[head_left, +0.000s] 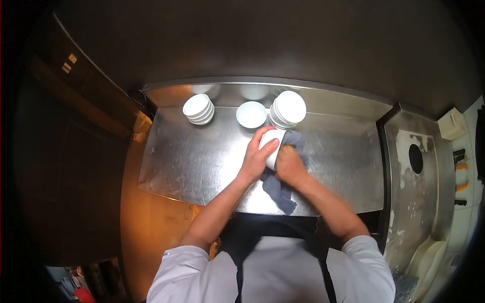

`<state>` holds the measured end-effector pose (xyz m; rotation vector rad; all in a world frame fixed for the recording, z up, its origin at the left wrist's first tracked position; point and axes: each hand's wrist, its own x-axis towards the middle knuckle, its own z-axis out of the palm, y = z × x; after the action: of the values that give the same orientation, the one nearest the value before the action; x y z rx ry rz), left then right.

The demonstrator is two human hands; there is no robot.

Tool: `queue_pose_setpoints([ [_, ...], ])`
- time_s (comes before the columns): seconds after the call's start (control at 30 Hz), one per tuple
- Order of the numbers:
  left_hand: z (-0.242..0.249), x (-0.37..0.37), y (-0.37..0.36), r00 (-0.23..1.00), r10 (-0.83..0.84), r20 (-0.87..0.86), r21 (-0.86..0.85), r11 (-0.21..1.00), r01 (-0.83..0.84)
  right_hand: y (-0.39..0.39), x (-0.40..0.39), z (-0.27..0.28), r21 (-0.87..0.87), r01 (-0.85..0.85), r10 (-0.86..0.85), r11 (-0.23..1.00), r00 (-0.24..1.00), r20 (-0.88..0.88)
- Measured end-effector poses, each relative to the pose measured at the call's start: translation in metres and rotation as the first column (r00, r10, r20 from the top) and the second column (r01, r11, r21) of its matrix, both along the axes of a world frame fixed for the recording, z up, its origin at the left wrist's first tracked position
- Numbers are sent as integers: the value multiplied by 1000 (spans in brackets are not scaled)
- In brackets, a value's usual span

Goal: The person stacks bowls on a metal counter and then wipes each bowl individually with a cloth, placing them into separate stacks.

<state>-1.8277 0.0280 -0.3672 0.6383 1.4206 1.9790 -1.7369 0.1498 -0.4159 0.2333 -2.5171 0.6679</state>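
The white bowl is lying on its side between the two hands, above the surface, and its mouth is facing to the right. The left hand is clamping its outer wall. The right hand is reaching from the open side, touching the blue-grey cloth; whether its fingers are closing on it, I cannot tell. The right bowl stack is standing just beyond.

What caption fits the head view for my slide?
Left hand holds a tilted bowl; right hand holds a cloth at its opening.
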Motion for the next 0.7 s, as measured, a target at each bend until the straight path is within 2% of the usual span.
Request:
queue_pose_setpoints([
  [0.07, -5, 0, -1, 974, 106, -201, -20, 993, -112, -37, -1, 16, -313, 83, -117, 946, 989, -89],
  [0.1, -7, -1, -4, 964, 96, -249, -60, 992, -114, -50, 2, 22, -515, 109, -145, 850, 989, -30],
  [0.2, -24, -8, -9, 968, 78, -237, -77, 992, -98, -46, 12, 20, -687, 257, -51, 680, 951, 306],
  [0.23, -25, -5, -10, 945, 122, -303, 0, 992, -129, -47, 8, 23, -741, 202, -100, 641, 979, 180],
  [0.33, -17, -4, -9, 997, -72, 41, 30, 997, 71, -31, 8, 36, -443, 85, -80, 892, 996, 31],
  [0.37, -12, -8, -11, 936, -183, 301, 59, 983, 173, -24, 4, 37, -238, -46, 13, 970, 991, -135],
  [0.47, -7, -24, -14, 789, -286, 544, 21, 944, 328, -6, 0, 15, 67, -143, 147, 987, 988, -49],
  [0.5, -6, -16, -11, 895, -123, 428, -118, 975, 190, -8, -2, -4, -43, -100, 100, 994, 995, -16],
  [0.53, -17, -16, -6, 988, -59, 141, -122, 990, 76, -15, -3, 8, -152, -11, 31, 988, 991, 131],
  [0.6, -25, -10, -4, 998, 35, 48, -50, 998, -33, -31, -1, 27, -329, 212, -50, 920, 897, 438],
  [0.63, -27, -14, -7, 972, -88, 219, -7, 996, 91, -28, 0, 27, -298, 45, 20, 953, 977, 211],
  [0.7, -26, -30, -16, 789, -331, 517, 133, 942, 308, -16, -5, 34, -24, -142, 140, 990, 989, -55],
])
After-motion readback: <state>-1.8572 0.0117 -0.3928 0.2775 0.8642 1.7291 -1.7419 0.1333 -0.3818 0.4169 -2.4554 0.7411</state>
